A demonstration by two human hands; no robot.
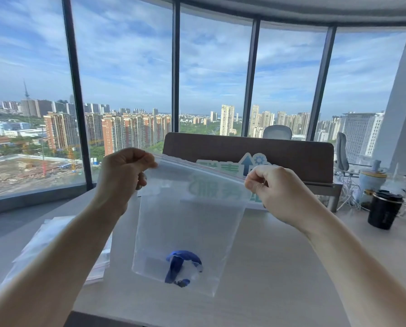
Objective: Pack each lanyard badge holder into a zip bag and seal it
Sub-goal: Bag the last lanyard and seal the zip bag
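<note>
Stack of spare zip bags (56, 246) lies flat on the desk (279, 267) under the left forearm, within easy reach for the next one. Zip bag (185, 223) hangs in the air between the hands, above the desk. Lanyard badge holder (182, 267), blue strap, sits at the bag's bottom, well below both hands; weight keeps the film taut. Left hand (124, 175) pinches the top left corner of the zip strip, fingers curled. Right hand (270, 187) pinches the top right corner the same way. My read: holding both ends stretches the strip straight for sealing; can't tell if the zip is closed yet. Black cup (383, 208) stands right of the right hand. Desk divider (291, 156) with a sign behind the bag, windows (126, 67) beyond.
</note>
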